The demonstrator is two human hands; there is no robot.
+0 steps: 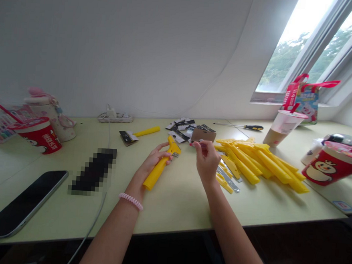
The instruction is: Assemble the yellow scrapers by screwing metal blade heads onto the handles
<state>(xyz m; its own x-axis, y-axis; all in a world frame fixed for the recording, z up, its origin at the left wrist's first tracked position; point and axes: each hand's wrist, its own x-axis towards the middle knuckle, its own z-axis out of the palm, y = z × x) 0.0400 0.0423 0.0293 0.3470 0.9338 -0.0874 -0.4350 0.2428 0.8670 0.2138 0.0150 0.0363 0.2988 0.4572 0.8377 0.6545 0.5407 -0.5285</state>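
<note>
My left hand (155, 159) is wrapped round a yellow plastic handle (155, 173), whose wider head points up and away with small metal parts at its side. To the right, apart from the handle, my right hand (206, 157) is closed in a pinch; what its fingers hold, if anything, is too small to make out. Just behind that hand lies a brown card (204, 135). A pile of yellow handles (258, 160) is heaped to the right, with flat yellow pieces (224, 183) and metal blades (232, 181) at its near left edge.
Black-and-white packets (181, 126) and a carded yellow tool (146, 131) lie behind. A screwdriver (253, 127) is near the wall. Red cups (44, 135) stand at both sides, a clear cup (283, 129) at right. A phone (23, 203) and a cable (102, 203) are at left.
</note>
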